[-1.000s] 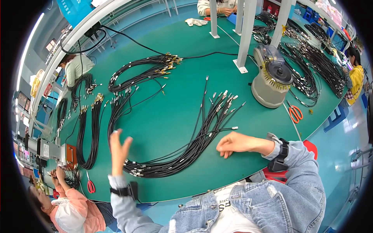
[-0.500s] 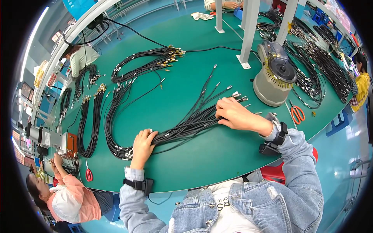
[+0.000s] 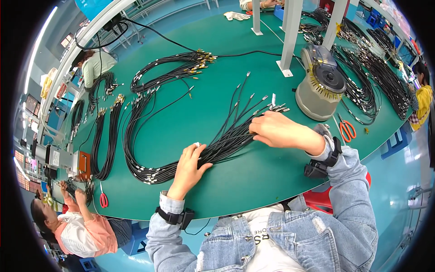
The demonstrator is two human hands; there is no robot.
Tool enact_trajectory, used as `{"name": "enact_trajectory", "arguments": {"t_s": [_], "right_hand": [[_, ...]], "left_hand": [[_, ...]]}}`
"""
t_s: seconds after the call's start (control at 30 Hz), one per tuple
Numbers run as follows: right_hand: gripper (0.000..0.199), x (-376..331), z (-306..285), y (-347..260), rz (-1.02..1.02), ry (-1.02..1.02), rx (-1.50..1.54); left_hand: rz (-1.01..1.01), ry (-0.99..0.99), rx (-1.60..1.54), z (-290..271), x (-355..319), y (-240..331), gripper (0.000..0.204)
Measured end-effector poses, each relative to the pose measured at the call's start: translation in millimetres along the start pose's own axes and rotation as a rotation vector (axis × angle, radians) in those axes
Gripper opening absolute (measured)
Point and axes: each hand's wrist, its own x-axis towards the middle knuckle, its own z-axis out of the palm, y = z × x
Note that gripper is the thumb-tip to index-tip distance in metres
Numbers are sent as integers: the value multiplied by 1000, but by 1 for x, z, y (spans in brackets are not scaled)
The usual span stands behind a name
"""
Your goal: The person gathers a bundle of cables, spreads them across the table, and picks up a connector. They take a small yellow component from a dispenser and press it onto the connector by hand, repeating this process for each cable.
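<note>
A bundle of thin black cables (image 3: pixel 231 143) with white labels and metal end connectors runs across the green table in front of me. It curves round at the left, and several loose ends fan upward near its right end. My right hand (image 3: pixel 278 130) is closed over the bundle just short of the connector ends; its fingertips are partly hidden. Further left along the same bundle, my left hand (image 3: pixel 188 167) cups it from above. The fingers reach over the cables and the thumb lies at their near side.
A round grey dispenser (image 3: pixel 319 86) stands beyond my right hand, with orange-handled scissors (image 3: pixel 348 130) beside it. More cable bundles (image 3: pixel 106 140) lie left, far and right. White posts (image 3: pixel 290 41) rise from the table. A co-worker (image 3: pixel 86 226) sits at the left near red-handled scissors (image 3: pixel 103 199).
My left hand has slid right along the bundle, its thumb spreading from the fingers. The cables between my hands are drawn closer together. My right hand has barely moved.
</note>
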Motion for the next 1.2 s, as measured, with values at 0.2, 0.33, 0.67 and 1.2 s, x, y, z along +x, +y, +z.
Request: {"name": "enact_trajectory", "arguments": {"t_s": [0.2,0.33,0.67,1.2], "right_hand": [[11,-6,51,15,95,105,12],[10,4,38,13,-48,263,-137],[11,41,-49,-60,-245,400,-421],[15,11,42,18,83,66,-82]], "left_hand": [[32,-27,29,14,-8,-9,56],[12,42,61,8,-10,-6,60],[-93,170,-20,-5,-17,-13,66],[-260,87,-126,-1,-24,-34,34]]}}
